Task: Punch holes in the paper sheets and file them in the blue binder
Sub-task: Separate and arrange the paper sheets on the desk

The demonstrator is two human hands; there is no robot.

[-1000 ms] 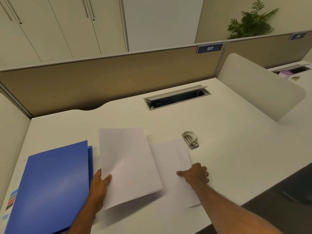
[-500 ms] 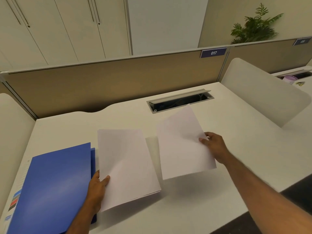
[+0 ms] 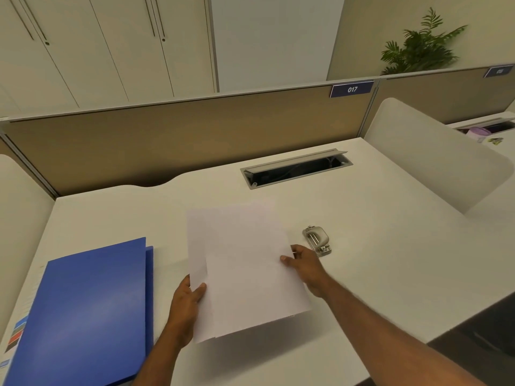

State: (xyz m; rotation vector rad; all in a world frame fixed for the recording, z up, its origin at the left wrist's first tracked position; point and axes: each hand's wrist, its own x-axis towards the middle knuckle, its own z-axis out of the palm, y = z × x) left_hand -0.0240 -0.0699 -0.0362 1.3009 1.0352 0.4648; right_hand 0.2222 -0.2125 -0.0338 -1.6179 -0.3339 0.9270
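Both hands hold white paper sheets (image 3: 245, 271) above the middle of the white desk (image 3: 390, 274). My left hand (image 3: 187, 305) pinches the left edge of the lower sheets. My right hand (image 3: 303, 263) grips the right edge of a sheet that lies over them, slightly offset. A closed blue binder (image 3: 83, 313) lies flat at the near left of the desk, just left of my left hand. A small metal hole punch (image 3: 317, 240) sits on the desk, right behind my right hand.
An open cable tray (image 3: 295, 168) is set into the desk at the back. A tan partition (image 3: 195, 140) closes the far side. White side screens stand at the left and right (image 3: 434, 154) edges of the desk.
My right hand lifted a single sheet off the desk and carried it left, onto the sheets in my left hand. The hole punch, hidden half a second ago, shows again.
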